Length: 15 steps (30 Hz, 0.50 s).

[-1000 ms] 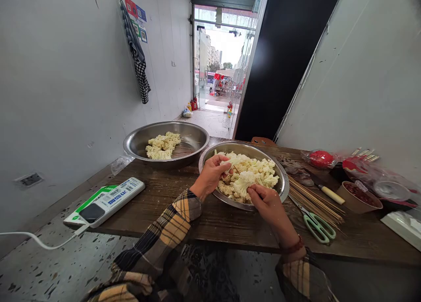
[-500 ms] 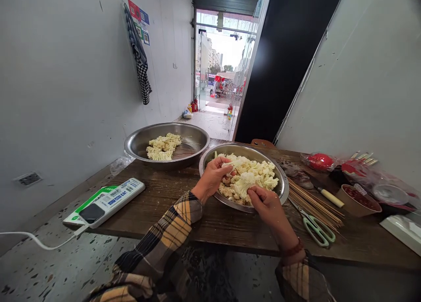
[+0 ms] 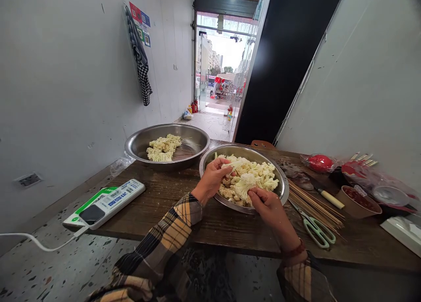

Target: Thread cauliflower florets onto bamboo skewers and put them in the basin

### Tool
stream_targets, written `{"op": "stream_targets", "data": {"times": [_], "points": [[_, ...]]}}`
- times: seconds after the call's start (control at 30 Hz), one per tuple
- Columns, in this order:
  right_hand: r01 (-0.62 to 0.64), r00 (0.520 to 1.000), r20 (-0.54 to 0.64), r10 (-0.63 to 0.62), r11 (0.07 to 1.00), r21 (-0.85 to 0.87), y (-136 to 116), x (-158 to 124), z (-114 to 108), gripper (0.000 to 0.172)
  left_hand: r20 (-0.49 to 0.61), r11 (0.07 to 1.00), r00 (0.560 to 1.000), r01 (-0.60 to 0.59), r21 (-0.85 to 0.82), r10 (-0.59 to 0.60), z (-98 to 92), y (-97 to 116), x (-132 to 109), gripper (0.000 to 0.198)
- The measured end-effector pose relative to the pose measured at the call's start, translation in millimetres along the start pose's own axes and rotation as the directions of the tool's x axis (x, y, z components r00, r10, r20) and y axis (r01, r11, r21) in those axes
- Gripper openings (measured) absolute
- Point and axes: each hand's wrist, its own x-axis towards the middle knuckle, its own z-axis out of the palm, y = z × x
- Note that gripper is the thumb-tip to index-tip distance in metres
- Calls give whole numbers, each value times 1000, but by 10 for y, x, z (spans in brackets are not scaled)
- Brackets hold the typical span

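Note:
Pale cauliflower florets [image 3: 263,172] fill the near steel bowl [image 3: 283,192] on the wooden table. Over its left side, my left hand [image 3: 213,179] pinches a cauliflower floret [image 3: 235,163] by its stem between thumb and fingers. My right hand [image 3: 266,202] is at the bowl's front right, thumb and fingertips closed on the stem of another cauliflower floret [image 3: 246,183]. Both florets are above the heap. In the wider steel basin [image 3: 134,148] at the back left lie skewered cauliflower pieces [image 3: 162,148], with thin sticks beside them.
Right of the bowl lie bamboo skewers [image 3: 314,201], green-handled scissors [image 3: 317,229] and a knife with a pale handle [image 3: 331,198]. A paper tub [image 3: 358,201] of dark red contents stands beyond them. A white power bank [image 3: 116,201] with a cable lies at the left.
Both hands stay almost in place, still holding their florets. The whole view has shifted down very slightly.

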Motion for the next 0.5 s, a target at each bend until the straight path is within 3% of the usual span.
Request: {"op": "stream_targets", "data": {"times": [0.5], "points": [[-6, 999, -36, 6, 1000, -11, 38, -16, 14, 36, -36, 992, 996, -72, 107, 77, 27, -28, -22, 32]]}}
